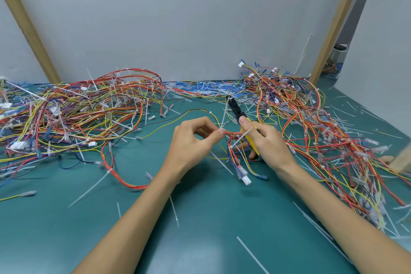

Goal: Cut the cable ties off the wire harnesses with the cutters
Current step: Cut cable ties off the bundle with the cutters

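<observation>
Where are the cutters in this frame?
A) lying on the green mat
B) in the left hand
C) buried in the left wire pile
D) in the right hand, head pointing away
D: the right hand grips the yellow-handled cutters, black head pointing away, while the left hand pinches the small harness.

Cutters (235, 109), black head and yellow handles, tilt up at centre, tip pointing far-left. Just beside them a small red, yellow and blue harness (233, 134) carries a white tie (241, 137). More harnesses lie tangled in a left pile (77, 109) and a right pile (311, 122).
</observation>
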Action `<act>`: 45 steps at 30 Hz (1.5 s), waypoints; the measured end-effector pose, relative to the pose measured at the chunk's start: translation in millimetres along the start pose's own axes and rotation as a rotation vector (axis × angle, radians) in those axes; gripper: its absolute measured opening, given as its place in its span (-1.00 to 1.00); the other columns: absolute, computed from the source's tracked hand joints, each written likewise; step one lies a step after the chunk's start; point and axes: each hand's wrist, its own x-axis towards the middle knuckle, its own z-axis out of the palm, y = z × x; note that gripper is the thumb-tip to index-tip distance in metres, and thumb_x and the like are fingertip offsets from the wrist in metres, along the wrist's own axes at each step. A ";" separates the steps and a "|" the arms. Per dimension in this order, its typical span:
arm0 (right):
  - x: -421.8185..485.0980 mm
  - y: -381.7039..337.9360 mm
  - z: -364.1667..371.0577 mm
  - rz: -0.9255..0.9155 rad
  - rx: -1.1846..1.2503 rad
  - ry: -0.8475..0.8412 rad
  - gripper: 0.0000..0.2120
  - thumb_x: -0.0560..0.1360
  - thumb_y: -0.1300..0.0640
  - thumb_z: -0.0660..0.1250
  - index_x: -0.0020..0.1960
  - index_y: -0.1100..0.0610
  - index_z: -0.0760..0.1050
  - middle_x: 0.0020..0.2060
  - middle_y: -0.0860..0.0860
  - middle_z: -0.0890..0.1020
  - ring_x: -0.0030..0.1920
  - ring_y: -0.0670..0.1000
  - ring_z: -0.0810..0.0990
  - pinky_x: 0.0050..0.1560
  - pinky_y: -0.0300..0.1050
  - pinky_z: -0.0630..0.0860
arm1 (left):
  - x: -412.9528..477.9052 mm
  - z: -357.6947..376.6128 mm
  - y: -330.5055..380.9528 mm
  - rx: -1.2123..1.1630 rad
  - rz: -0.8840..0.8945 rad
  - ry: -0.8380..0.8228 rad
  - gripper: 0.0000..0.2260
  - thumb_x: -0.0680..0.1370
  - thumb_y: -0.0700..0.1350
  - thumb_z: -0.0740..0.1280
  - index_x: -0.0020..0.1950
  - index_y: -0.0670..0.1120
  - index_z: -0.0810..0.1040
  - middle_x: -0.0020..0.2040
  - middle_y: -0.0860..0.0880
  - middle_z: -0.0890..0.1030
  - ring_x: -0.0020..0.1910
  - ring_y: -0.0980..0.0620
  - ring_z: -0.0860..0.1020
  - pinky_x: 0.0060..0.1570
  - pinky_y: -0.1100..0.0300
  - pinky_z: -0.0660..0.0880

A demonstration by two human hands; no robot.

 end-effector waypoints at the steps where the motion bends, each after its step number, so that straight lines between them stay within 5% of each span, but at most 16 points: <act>1: -0.4 -0.4 -0.1 0.002 0.007 -0.001 -0.60 0.58 -0.26 0.25 -0.26 0.01 0.52 -0.23 0.05 0.72 -0.37 -0.08 0.69 -0.53 -0.33 0.38 | -0.1 -0.6 -0.4 -0.002 -0.009 -0.003 -0.84 0.50 -0.05 0.49 -0.24 -0.06 0.64 -0.30 0.06 0.66 -0.28 0.08 0.57 -0.27 0.37 0.37; 5: -1.0 -1.1 0.5 0.014 0.029 -0.016 -0.61 0.59 -0.25 0.24 -0.21 0.01 0.54 -0.29 -0.08 0.70 -0.31 -0.03 0.72 -0.52 -0.33 0.39 | -0.3 -1.5 0.2 0.005 -0.058 -0.012 -0.83 0.52 -0.04 0.46 -0.25 -0.04 0.63 -0.40 0.10 0.57 -0.35 0.07 0.53 -0.26 0.18 0.43; 9: -0.8 1.1 0.2 0.003 0.006 -0.049 -0.56 0.55 -0.34 0.22 -0.16 0.02 0.56 -0.34 -0.20 0.63 -0.24 -0.01 0.73 -0.43 -0.24 0.45 | 0.0 -2.9 0.5 0.014 -0.091 -0.026 -0.81 0.55 -0.02 0.42 -0.25 -0.01 0.64 -0.30 -0.08 0.65 -0.27 -0.13 0.56 -0.19 0.02 0.51; 13: 0.8 3.4 0.2 -0.041 -0.044 -0.063 -0.41 0.40 -0.46 0.24 -0.14 0.08 0.60 -0.23 0.12 0.66 -0.24 0.09 0.69 -0.30 0.01 0.55 | 2.1 -4.2 -3.5 0.048 -0.130 -0.054 -0.71 0.59 -0.01 0.37 -0.32 -0.03 0.60 -0.36 -0.10 0.60 -0.34 0.01 0.46 -0.22 0.05 0.42; 17: 1.4 3.4 -0.8 -0.077 -0.114 -0.050 -0.46 0.38 -0.38 0.35 -0.19 0.14 0.52 -0.34 0.15 0.60 -0.26 0.17 0.60 -0.12 0.25 0.54 | 0.8 -1.8 -7.9 0.141 -0.168 -0.062 -0.60 0.62 0.10 0.29 -0.36 -0.04 0.52 -0.42 -0.02 0.52 -0.37 -0.04 0.48 -0.21 0.06 0.47; 25: 2.9 7.0 0.0 -0.059 -0.163 0.056 -0.74 0.46 -0.16 0.48 -0.20 0.01 0.57 -0.36 0.03 0.64 -0.27 0.13 0.60 -0.11 0.17 0.54 | 7.7 -16.5 -6.7 0.312 -0.120 -0.196 -0.82 0.54 0.10 0.43 -0.17 0.02 0.62 -0.33 0.13 0.59 -0.39 0.26 0.47 -0.39 0.41 0.33; 29: 2.7 6.1 1.1 -0.042 -0.167 0.050 -0.76 0.47 -0.14 0.48 -0.17 0.01 0.58 -0.35 -0.02 0.67 -0.24 0.06 0.66 -0.09 0.16 0.58 | 8.5 -18.0 -7.3 0.304 -0.145 -0.120 -0.90 0.54 0.02 0.44 -0.14 0.04 0.64 -0.26 0.12 0.59 -0.34 0.24 0.47 -0.37 0.40 0.31; 34: 1.9 6.2 3.9 -0.061 -0.241 0.031 -0.73 0.53 -0.19 0.40 -0.15 0.01 0.58 -0.37 -0.01 0.66 -0.27 -0.03 0.61 -0.08 0.09 0.56 | 1.9 -3.8 -9.7 0.417 -0.106 0.078 -0.91 0.55 0.04 0.40 -0.12 0.07 0.60 -0.19 0.14 0.60 -0.16 0.00 0.55 -0.14 0.09 0.50; 39: 2.4 5.9 5.6 0.012 -0.218 0.073 -0.68 0.53 -0.21 0.37 -0.13 0.05 0.60 -0.33 0.01 0.68 -0.22 -0.02 0.66 -0.02 0.16 0.59 | 0.2 -0.6 -19.3 0.400 0.012 0.002 -0.93 0.59 0.02 0.35 -0.06 0.06 0.56 -0.15 0.14 0.62 -0.18 0.02 0.52 -0.09 -0.02 0.54; 45: 0.8 3.9 5.8 0.023 -0.237 0.060 -0.66 0.52 -0.23 0.36 -0.13 0.05 0.57 -0.31 0.06 0.68 -0.17 0.04 0.66 0.01 0.13 0.56 | 2.6 1.7 -25.2 0.286 0.023 0.018 -0.92 0.58 -0.03 0.38 -0.11 0.02 0.59 -0.22 0.12 0.62 -0.27 0.17 0.50 -0.21 0.23 0.43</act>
